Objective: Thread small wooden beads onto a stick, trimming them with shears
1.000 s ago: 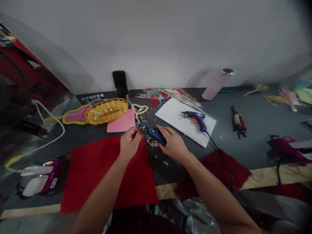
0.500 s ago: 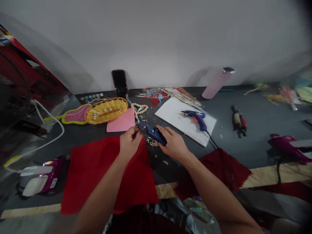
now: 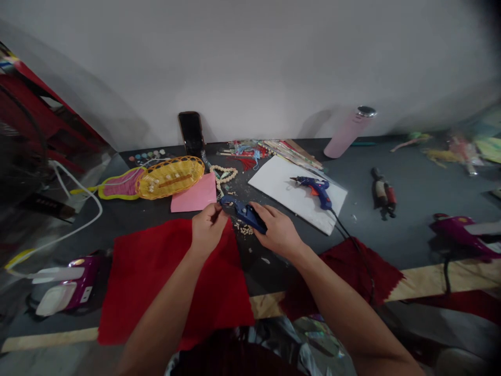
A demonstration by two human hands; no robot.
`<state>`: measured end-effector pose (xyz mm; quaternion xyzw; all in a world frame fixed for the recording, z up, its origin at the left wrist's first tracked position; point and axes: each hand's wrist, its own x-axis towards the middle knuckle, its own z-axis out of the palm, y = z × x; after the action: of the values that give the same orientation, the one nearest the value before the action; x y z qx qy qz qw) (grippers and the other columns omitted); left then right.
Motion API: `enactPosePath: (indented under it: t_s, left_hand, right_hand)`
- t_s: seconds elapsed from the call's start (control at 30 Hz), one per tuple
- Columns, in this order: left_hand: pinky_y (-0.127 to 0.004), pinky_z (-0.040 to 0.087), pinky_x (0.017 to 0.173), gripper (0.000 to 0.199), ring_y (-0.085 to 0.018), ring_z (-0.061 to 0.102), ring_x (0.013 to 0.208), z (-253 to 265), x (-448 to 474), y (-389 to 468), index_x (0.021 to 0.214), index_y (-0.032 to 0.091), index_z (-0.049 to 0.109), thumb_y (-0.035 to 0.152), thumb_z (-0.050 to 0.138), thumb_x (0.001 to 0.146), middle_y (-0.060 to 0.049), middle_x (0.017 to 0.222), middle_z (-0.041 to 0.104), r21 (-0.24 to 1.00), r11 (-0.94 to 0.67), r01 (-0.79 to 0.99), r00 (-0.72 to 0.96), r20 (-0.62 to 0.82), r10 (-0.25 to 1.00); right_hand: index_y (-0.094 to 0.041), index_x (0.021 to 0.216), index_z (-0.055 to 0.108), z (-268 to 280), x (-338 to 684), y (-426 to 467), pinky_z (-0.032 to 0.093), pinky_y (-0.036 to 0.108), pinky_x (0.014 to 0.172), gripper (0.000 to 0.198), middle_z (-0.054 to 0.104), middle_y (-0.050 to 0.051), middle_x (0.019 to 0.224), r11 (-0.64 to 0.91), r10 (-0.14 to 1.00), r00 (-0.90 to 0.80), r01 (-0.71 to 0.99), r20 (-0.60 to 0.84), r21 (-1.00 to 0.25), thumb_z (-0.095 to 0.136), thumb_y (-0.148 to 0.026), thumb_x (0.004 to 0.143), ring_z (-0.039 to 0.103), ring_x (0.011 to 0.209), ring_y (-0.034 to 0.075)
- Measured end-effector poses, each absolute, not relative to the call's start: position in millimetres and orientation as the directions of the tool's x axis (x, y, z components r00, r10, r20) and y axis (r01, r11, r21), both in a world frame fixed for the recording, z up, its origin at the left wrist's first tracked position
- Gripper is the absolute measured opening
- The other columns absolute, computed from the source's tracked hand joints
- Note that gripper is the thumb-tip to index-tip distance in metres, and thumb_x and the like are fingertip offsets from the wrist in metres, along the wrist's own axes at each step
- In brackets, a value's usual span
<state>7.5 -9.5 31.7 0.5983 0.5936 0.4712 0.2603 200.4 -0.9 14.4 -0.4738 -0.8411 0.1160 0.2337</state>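
My right hand [image 3: 276,230] is wrapped round the handles of a blue plier-like hand tool [image 3: 243,211], whose rounded head points up and to the left. Thumb and fingers of my left hand [image 3: 208,225] are pinched together right at that head; whatever they hold is too small or hidden to make out. Below the tool, short pale pieces [image 3: 246,230] lie scattered on the dark table. A red cloth [image 3: 156,261] spreads beneath my left wrist and forearm.
A yellow basket [image 3: 172,178] and pink paper [image 3: 193,196] lie at left, near a standing phone [image 3: 191,131]. On a white board [image 3: 270,175] rests a blue glue gun [image 3: 317,188], its cord trailing right. Behind stands a pink bottle [image 3: 348,134]. Purple power strips [image 3: 84,279] flank both sides.
The view has shifted very slightly. Both hands and the blue tool hold nearly the same pose as before.
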Motion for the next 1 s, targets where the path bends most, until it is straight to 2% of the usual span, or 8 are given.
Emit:
enactPosePath:
  t_s: [0.3, 0.83, 1.0]
  left_hand:
    - [-0.018, 0.036, 0.053, 0.019, -0.008, 0.047, 0.054, 27.4, 5.6, -9.5, 0.074, 0.015, 0.06, 0.032, 0.054, 0.078, 0.002, 0.062, 0.058, 0.806, -0.21, 0.554, -0.149, 0.344, 0.927]
    - [-0.018, 0.037, 0.053, 0.018, -0.008, 0.047, 0.052, 24.9, 7.7, -9.9, 0.078, 0.015, 0.061, 0.032, 0.054, 0.08, 0.002, 0.061, 0.058, 0.794, -0.244, 0.557, -0.165, 0.394, 0.904]
    - [-0.019, 0.04, 0.058, 0.019, -0.01, 0.053, 0.059, 26.5, 4.8, -8.5, 0.083, 0.016, 0.06, 0.034, 0.052, 0.081, -0.001, 0.069, 0.063, 0.786, -0.251, 0.566, -0.119, 0.378, 0.918]
  right_hand:
    - [-0.018, 0.129, 0.038, 18.6, 195.4, -3.9, 0.041, 0.038, 0.094, 0.056, 0.054, 0.01, 0.117, 0.53, 0.848, -0.449, 0.723, 0.282, -0.443, 0.051, -0.024, 0.075, 0.051, 0.107, 0.024]
    - [-0.017, 0.127, 0.039, 17.8, 189.2, -7.0, 0.043, 0.035, 0.09, 0.054, 0.056, 0.01, 0.113, 0.486, 0.874, -0.418, 0.75, 0.249, -0.448, 0.051, -0.023, 0.075, 0.053, 0.102, 0.023]
    - [-0.018, 0.125, 0.041, 15.0, 191.0, -6.4, 0.044, 0.035, 0.089, 0.05, 0.056, 0.009, 0.114, 0.467, 0.884, -0.387, 0.745, 0.262, -0.477, 0.051, -0.023, 0.076, 0.054, 0.102, 0.022]
